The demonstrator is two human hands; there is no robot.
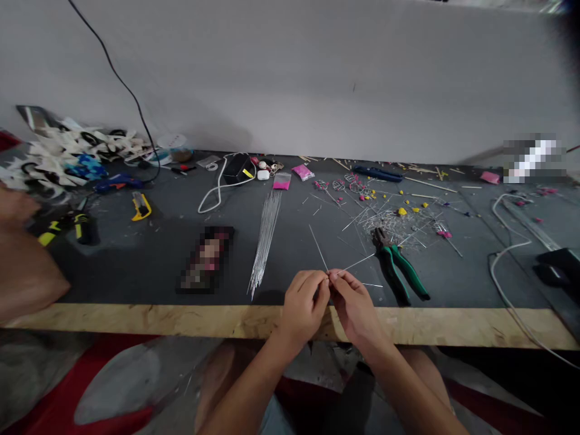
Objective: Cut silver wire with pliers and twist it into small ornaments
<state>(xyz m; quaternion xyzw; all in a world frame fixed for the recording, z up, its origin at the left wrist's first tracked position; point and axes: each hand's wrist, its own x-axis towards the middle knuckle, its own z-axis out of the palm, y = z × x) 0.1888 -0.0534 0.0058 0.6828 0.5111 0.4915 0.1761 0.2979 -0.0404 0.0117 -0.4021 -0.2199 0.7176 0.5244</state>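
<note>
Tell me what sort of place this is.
Probably a craft workshop: the dark workbench holds a bundle of thin metal wires, green-handled pliers and a yellow utility knife.

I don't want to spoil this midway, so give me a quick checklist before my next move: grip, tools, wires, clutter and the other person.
1. Left hand and right hand both pinching the thin wire: ok, fingertips meet there.
2. Held wire is one bent piece: cannot tell; the fingers cover the middle.
3. Green-handled pliers set down: ok, lying to the right of the right hand.
4. Wire bundle gathered: ok, lying left of the left hand.
5. No stray wire near the hands: not ok, a loose piece lies beside the right hand.
6. Other person's arm apart: ok, at the far left edge.
</note>
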